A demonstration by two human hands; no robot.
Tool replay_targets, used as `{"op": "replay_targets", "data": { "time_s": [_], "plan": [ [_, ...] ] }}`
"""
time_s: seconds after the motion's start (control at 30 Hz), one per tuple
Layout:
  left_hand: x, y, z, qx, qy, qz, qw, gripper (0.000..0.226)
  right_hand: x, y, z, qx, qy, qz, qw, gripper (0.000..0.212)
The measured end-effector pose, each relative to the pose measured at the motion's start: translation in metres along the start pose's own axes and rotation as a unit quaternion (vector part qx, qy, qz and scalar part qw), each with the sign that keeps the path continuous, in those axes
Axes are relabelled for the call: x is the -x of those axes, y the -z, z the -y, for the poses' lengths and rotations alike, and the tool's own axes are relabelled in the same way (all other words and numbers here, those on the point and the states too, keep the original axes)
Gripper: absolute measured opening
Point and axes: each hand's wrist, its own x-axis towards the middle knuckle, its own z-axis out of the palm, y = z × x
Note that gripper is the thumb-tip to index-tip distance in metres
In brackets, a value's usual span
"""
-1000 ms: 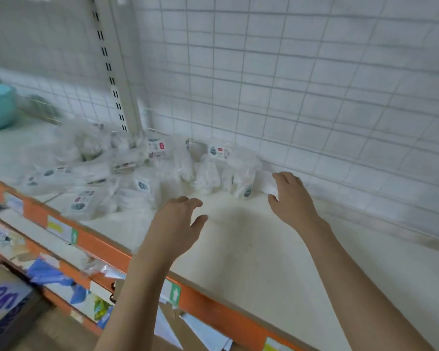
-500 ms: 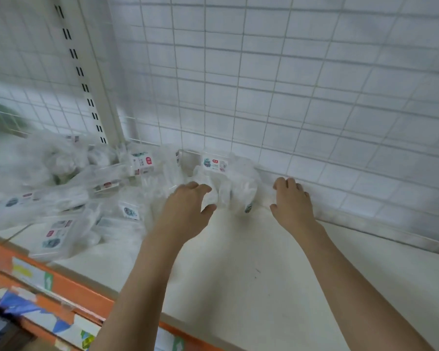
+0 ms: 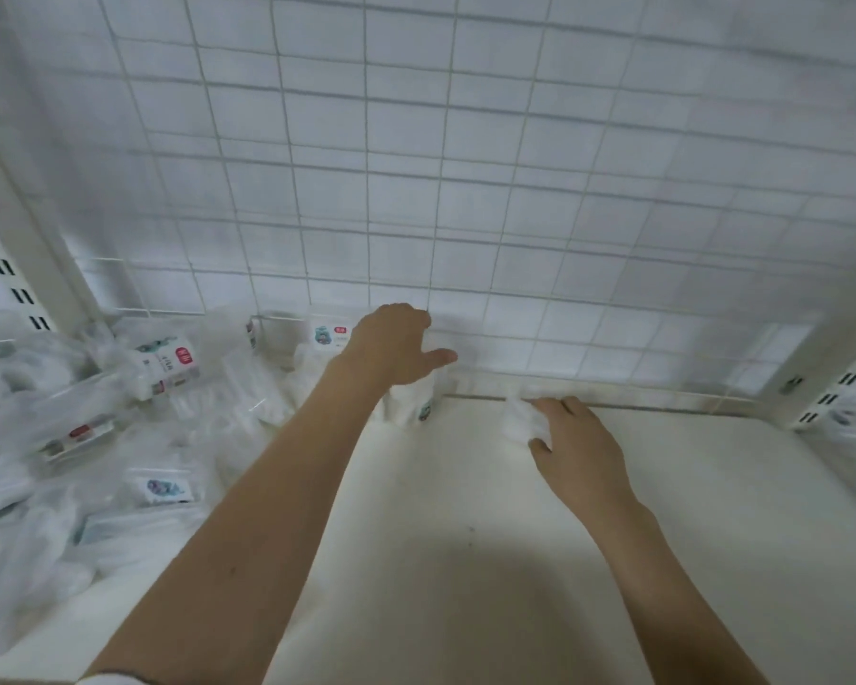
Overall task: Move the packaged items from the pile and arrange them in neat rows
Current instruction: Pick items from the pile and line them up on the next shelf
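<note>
While right hand [image 3: 581, 449] grips packet [image 3: 524, 421], pile [image 3: 119, 417] left.

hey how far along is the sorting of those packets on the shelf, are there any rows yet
Barely started. No rows show yet: the shelf in front carries no arranged packets. In hand: the right hand holds one white packet near the wire grid back, apart from the heap, while the left hand reaches onto packets at the pile's edge. Left: nearly everything, the pile remains jumbled.
</note>
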Motion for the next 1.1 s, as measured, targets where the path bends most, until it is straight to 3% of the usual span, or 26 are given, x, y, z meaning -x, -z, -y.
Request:
{"op": "replay_targets", "data": {
  "time_s": [0.13, 0.3, 0.53, 0.7, 0.9, 1.1],
  "plan": [
    [0.005, -0.013, 0.0, -0.043, 0.017, 0.075, 0.996, 0.09, 0.013, 0.001, -0.001, -0.001, -0.03, -0.024, 0.999, 0.04],
    [0.018, -0.025, -0.003, -0.038, -0.005, 0.025, 0.999, 0.077, 0.023, -0.002, 0.006, -0.022, -0.038, -0.027, 0.999, 0.035],
    [0.051, -0.021, -0.033, 0.079, 0.024, -0.047, 0.996, 0.076, 0.044, 0.015, -0.015, -0.118, -0.031, -0.053, 0.991, 0.028],
    [0.078, -0.035, -0.095, 0.128, 0.03, -0.089, 0.987, 0.061, 0.065, 0.041, -0.066, -0.155, -0.023, -0.079, 0.984, 0.024],
    [0.088, -0.071, -0.211, 0.183, 0.033, -0.12, 0.975, 0.064, 0.091, 0.078, -0.174, -0.134, 0.022, -0.13, 0.982, 0.036],
    [0.103, -0.106, -0.334, 0.203, 0.054, -0.121, 0.97, 0.063, 0.125, 0.116, -0.283, -0.138, 0.07, -0.115, 0.981, 0.032]
  ]
}}
